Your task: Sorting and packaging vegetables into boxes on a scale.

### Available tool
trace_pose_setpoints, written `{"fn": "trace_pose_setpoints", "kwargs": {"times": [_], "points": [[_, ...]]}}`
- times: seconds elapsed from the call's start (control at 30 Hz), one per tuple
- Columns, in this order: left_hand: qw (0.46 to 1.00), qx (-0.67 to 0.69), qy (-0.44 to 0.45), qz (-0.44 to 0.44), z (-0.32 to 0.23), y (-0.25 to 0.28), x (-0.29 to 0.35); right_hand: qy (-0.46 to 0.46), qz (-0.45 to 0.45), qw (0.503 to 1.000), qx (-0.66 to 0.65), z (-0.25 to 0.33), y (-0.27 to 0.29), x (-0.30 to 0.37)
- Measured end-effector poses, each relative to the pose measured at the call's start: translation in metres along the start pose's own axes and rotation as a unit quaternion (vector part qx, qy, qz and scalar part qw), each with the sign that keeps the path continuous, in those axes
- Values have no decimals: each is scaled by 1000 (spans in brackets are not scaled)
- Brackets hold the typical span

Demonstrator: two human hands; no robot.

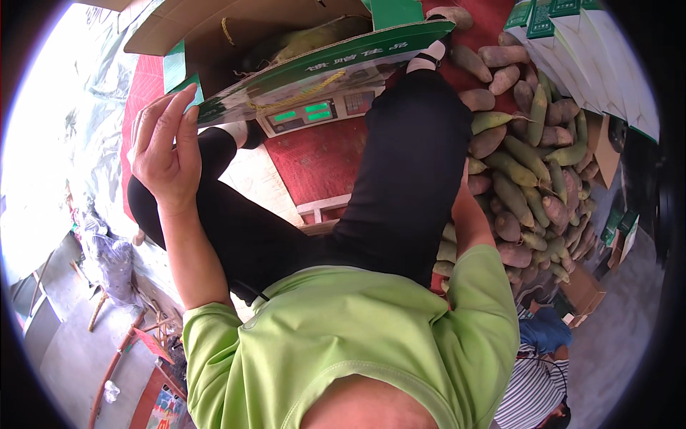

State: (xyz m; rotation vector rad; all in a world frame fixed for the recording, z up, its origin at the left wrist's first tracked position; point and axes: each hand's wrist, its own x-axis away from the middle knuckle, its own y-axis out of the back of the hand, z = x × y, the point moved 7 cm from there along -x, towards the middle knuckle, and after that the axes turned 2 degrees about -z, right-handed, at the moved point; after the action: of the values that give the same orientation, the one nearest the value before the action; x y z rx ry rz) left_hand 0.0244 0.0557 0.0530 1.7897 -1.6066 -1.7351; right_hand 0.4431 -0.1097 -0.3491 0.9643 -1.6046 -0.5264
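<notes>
An open cardboard carton (407, 44) with a green printed front stands ahead of my legs, with long greenish radishes (314, 41) inside. At its left corner my left hand (166, 146) is raised, thumb and fingers closed about the edge of a green flap (191, 91). A yellow rope handle (304, 91) hangs on the carton's front. Under the carton, a scale (304, 113) shows lit green displays. My right arm reaches down beside my right knee, toward a heap of radishes (525, 168); the knee hides most of my right hand (464, 179), fingers included.
Flattened white and green cartons (600, 64) lean at the far right beyond the heap. A brown box (582, 293) and another person in a striped shirt (532, 390) are at the lower right. Sticks (118, 365) and clear plastic sheeting (107, 136) lie on the left.
</notes>
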Motion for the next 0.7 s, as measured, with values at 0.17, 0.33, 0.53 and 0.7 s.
{"fn": "trace_pose_setpoints", "kwargs": {"times": [0.17, 0.33, 0.53, 0.7], "points": [[1000, -16, -5, 11, 1, 3, -1, -10, -103, 995, -10, -24, 15, 13], [999, 3, -32, -2, -10, 8, -7, -129, -145, 950, -244, -63, 48, 43], [998, 5, -66, 15, -17, 9, -9, -218, -378, 559, -705, -140, 37, 65], [997, -6, -82, 10, -18, 11, -7, -163, -468, 460, -737, -161, 210, 109]]}}
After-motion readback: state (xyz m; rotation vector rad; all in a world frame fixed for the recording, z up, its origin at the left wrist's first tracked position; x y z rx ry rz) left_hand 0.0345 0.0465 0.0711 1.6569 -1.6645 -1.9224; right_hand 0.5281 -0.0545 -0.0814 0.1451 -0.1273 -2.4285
